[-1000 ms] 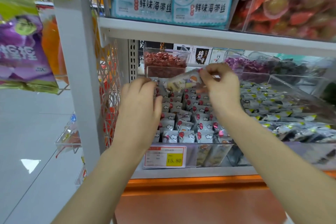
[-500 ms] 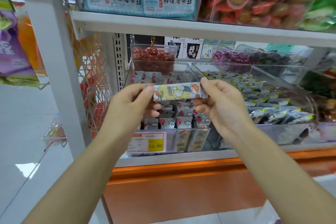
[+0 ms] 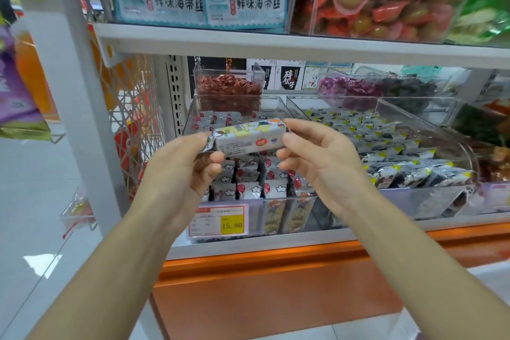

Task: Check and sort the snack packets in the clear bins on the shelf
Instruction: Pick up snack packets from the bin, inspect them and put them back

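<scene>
In front of the lower shelf (image 3: 276, 246), just above the left bin (image 3: 255, 214), the packet (image 3: 248, 136) lies level between two hands. The left hand (image 3: 187, 171) pinches its crimped left end between thumb and curled fingers, and the right hand (image 3: 320, 163) pinches the right end the same way. The side with fine print and a round red mark faces the person, so the step in hand looks like the check: reading the label.

Its wrapper differs from the grey-white packets (image 3: 249, 190) stacked in the bin below and from the dark ones in the right bin (image 3: 414, 201). It may match the cartoon-printed packets (image 3: 287, 215) standing behind the left bin's front wall, beside the price tag (image 3: 220, 222), though that is hard to confirm.

The next move likely calls for deciding where it belongs. One hand would then let go while the other carries it there and sets it in line without upsetting the rows.
</scene>
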{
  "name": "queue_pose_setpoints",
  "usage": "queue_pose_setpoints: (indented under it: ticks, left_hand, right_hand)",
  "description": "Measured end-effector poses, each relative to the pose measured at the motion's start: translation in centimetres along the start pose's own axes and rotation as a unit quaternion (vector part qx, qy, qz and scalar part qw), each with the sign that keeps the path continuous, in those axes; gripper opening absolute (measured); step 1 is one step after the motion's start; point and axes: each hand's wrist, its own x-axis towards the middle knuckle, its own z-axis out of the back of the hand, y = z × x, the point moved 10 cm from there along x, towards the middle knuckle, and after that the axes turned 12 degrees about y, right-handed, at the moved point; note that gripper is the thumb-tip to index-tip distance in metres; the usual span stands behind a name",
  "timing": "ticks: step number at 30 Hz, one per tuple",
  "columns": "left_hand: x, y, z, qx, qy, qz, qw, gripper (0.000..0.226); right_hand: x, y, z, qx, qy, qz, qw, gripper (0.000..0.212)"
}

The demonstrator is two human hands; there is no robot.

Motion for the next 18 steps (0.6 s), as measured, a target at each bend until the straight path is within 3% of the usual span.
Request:
queue_pose_setpoints:
  ticks: [5,12,18]
  left_hand:
    - [-0.2,-1.0,-1.6,0.069,0.063,-0.045,0.995,0.022]
    - [-0.7,-2.1,-2.8,0.189,0.072,-0.117,0.972,0.021]
    - [-0.7,-1.9,-2.4,0.133,0.066,-0.122,0.981,0.005]
  right_hand:
    - [-0.1,0.0,0.7,0.035,-0.041,0.016,0.998,0.005]
    - [-0.5,-0.6,1.7,0.101,-0.101,0.015,0.99,0.013]
    - [-0.5,-0.5,1.9,0.1,-0.105,0.025,0.989,0.013]
